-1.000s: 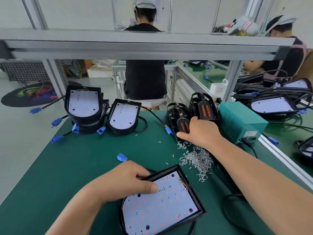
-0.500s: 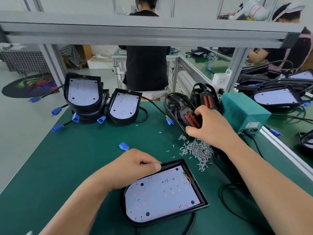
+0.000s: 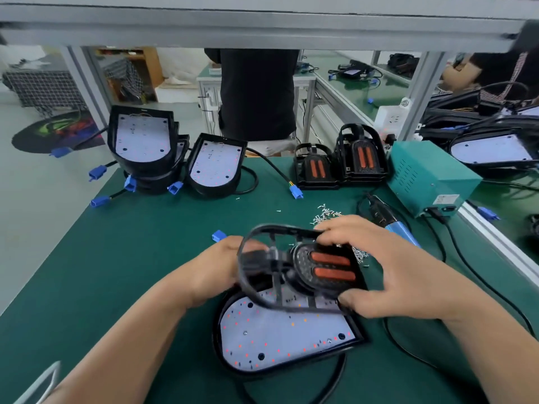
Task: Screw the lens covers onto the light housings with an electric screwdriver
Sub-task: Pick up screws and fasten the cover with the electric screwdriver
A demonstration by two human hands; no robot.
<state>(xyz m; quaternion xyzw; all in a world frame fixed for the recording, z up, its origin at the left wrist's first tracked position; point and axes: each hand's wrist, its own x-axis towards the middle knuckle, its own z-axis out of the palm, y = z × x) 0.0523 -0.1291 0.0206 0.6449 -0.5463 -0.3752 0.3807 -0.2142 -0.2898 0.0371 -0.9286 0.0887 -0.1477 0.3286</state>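
A black lens cover (image 3: 306, 272) with two orange strips hangs tilted just above the near light housing (image 3: 280, 336), whose white LED board faces up. My right hand (image 3: 388, 269) grips the cover's right end, fingers over its top edge and thumb under its near corner. My left hand (image 3: 213, 269) holds the cover's left rim, partly hidden behind it. The blue electric screwdriver (image 3: 393, 225) lies on the mat behind my right hand. Loose screws (image 3: 326, 214) are scattered beside it.
Two more lens covers (image 3: 341, 161) stand at the back by a teal power box (image 3: 428, 179). Stacked housings (image 3: 143, 147) and another housing (image 3: 215, 167) with blue connectors sit at the back left. Black cables (image 3: 466, 272) trail on the right. Other people work beyond the frame.
My right hand has taken a lens cover from the back stack and brought it over the near housing. My left hand left the housing's edge and took the cover's left rim.
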